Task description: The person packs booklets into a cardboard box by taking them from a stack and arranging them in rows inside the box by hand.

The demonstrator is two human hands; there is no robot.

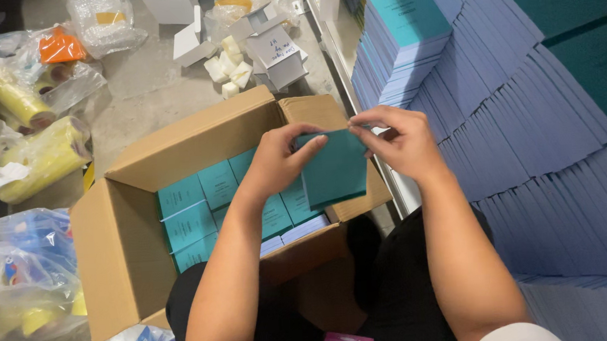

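Teal, flat and square, the small carton (pixel 335 168) is pinched at its top edge by both hands' fingers (pixel 314 143).

Even, soft indoor light from above; faint shadows inside the cardboard box (pixel 123 266); slight softness and wide-angle stretch at edges.

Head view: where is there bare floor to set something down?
One bare patch of grey concrete floor, bordered by the open brown cardboard box, yellow rolls and small white cartons. Crowded elsewhere: plastic bags left, stacked flat lilac-and-teal packs right. Both hands hold a teal box.
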